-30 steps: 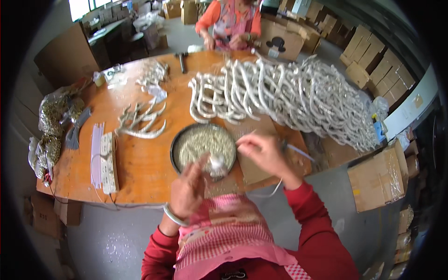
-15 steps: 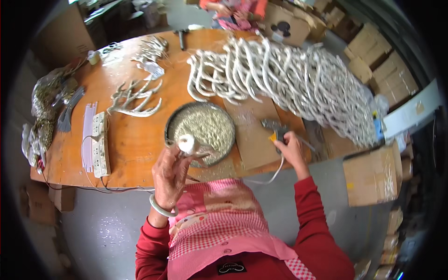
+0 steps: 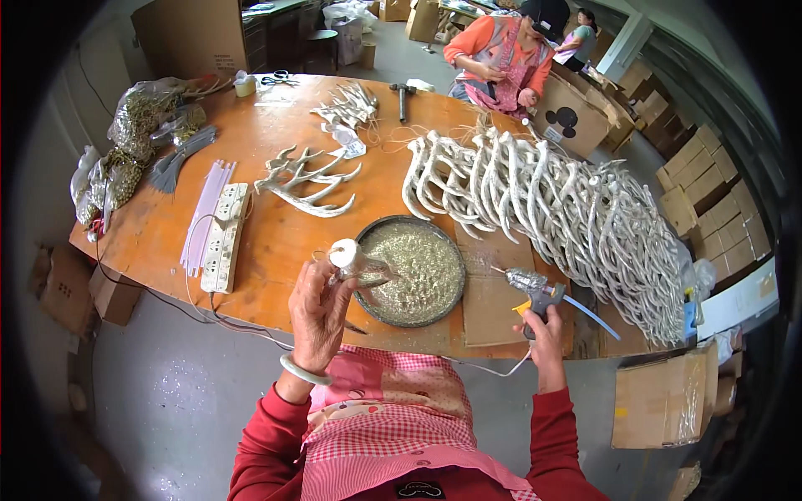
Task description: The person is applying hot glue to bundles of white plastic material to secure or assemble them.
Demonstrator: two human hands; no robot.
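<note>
At the far left of the table [image 3: 276,250] you have clear bags of gold-brown trimmings [image 3: 134,125], then a bundle of pale sticks [image 3: 207,217] and a white power strip [image 3: 224,238] lying side by side. A little further right lie a few loose silver antlers [image 3: 305,185].

Your left hand [image 3: 322,313] is raised over the near edge of the table, just left of the round dark tray [image 3: 411,270] filled with glitter. Its fingers [image 3: 332,280] are curled closed around a glittery antler piece [image 3: 355,260]; the white cut end points up and the thin end reaches over the tray rim. A pale bangle [image 3: 305,370] sits on this wrist.

Right of the tray there is a flat piece of brown cardboard [image 3: 489,296]. Your right hand [image 3: 547,334] rests at the near edge of the table beside it, and its fingers [image 3: 539,317] are wrapped around the yellow-and-dark handle of a glue gun [image 3: 535,288]. The silver-coated body of the gun lies over the cardboard, with its nozzle pointing left toward the tray. I cannot tell if a finger presses the trigger.

Behind the gun, a big heap of silver antlers [image 3: 568,217] covers the right half of the table. At the far side another person [image 3: 497,54] in orange is busy at the table edge.
</note>
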